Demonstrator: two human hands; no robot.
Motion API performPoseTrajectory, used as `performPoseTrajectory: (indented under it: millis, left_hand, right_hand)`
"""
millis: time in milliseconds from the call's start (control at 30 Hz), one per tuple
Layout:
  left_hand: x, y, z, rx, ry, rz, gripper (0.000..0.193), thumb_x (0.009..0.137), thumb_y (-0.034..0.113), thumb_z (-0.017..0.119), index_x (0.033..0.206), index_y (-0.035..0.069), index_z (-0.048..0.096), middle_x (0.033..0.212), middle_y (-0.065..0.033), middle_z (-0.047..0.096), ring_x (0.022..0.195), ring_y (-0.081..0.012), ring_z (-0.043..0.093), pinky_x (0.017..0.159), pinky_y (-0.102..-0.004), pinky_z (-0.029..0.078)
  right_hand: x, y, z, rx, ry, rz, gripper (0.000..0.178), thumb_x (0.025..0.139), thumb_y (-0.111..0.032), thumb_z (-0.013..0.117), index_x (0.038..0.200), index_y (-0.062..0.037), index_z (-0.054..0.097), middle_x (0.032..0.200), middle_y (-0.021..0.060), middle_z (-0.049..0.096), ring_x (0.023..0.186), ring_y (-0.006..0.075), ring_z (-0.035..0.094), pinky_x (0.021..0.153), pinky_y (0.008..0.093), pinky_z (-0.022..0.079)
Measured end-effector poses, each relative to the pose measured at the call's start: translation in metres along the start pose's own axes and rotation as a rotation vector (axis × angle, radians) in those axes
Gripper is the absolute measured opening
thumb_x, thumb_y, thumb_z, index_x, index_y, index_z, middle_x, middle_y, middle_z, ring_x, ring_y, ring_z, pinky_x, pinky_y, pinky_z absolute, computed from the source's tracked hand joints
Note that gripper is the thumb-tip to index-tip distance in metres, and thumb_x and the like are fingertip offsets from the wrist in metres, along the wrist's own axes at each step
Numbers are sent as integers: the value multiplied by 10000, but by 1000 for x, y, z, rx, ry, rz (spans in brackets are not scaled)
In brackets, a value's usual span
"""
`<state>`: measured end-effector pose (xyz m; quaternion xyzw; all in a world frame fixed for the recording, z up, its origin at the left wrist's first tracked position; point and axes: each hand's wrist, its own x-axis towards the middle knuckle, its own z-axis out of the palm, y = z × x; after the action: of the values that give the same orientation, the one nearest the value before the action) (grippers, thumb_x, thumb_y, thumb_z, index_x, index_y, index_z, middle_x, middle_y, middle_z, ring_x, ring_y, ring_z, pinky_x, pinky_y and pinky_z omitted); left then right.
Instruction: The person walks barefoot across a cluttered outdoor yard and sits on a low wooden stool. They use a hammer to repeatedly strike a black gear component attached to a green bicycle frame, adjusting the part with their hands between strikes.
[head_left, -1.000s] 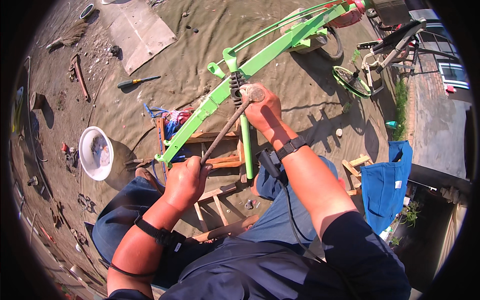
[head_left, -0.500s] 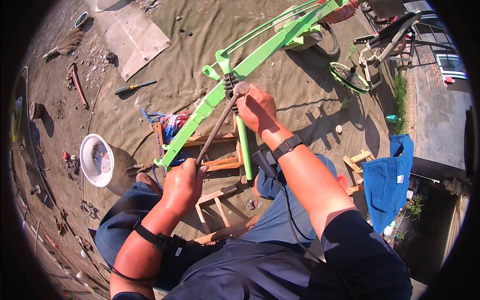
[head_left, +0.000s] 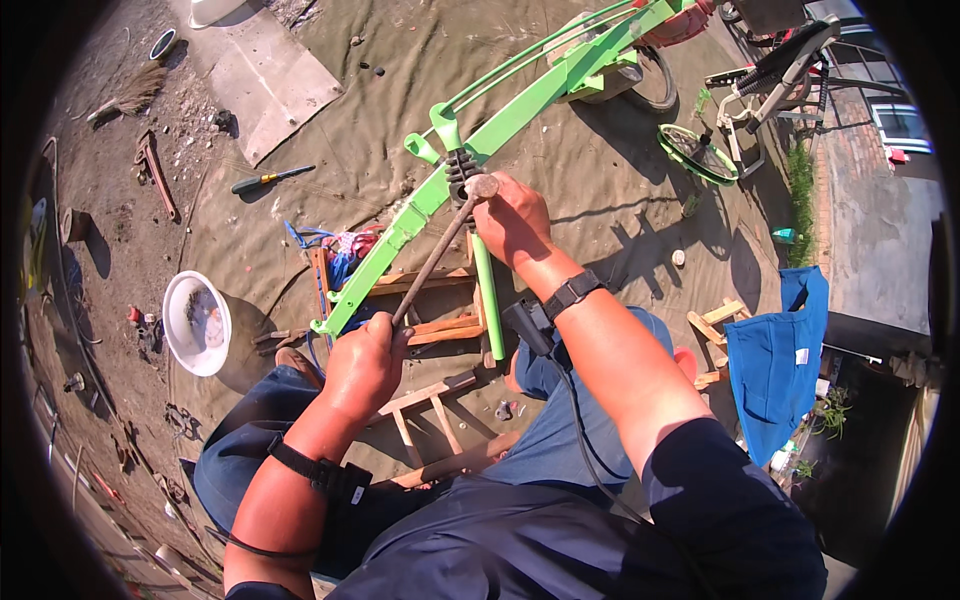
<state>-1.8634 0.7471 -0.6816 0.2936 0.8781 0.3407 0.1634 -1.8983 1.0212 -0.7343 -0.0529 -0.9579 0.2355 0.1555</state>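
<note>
tan sheeting [head_left: 360, 130], head view: creased, sunlit, lying over bare earth toward the left. on and about it: one screwdriver [head_left: 272, 180]; one rusty wrench [head_left: 158, 175]; one white basin [head_left: 195, 361], pale matter inside; one broom [head_left: 138, 90]. at right: one blue cloth [head_left: 775, 350].

main item: one bright green frame [head_left: 525, 108], long, set diagonally from the upper right, its near end just beyond the left hand [head_left: 363, 362], beside slatted wood [head_left: 447, 330]. attached or adjoining: one black coil spring [head_left: 460, 166], at the frame's side; one green tube [head_left: 487, 300], below the spring, pointing toward the person.

left hand: fist closed around the lower end of one rusty bar [head_left: 435, 262]. right hand [head_left: 516, 222]: curled at the bar's rounded head, next to the spring; whether it grips bar, spring or both, cannot tell.

state of work, as judged: partly done. spring and tube appear lined up together by the frame; the tube's lower end shows no fastening. spring's seating: partly hidden. with the bar at the spring, that joint seems unfinished.
</note>
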Motion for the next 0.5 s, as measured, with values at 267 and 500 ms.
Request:
performPoseTrajectory:
  millis: [267,500]
  left_hand:
    - [5,6,-17,-116,117,-59,186,894,126,675,883,33,514,705,-206,598,651,-434,595,550,-500,443]
    - [7,3,-23,-114,170,-134,189,913,131,658,926,19,507,716,-223,606,679,-459,594,569,-498,451]
  right_hand:
    - [1,-5,-10,179,-2,101,114,878,-158,623,947,-84,676,914,104,664,839,323,661,730,406,537]
    - [-3,-1,-14,146,6,63,129,894,-176,624,972,-87,674,965,98,683,841,303,675,751,378,547]
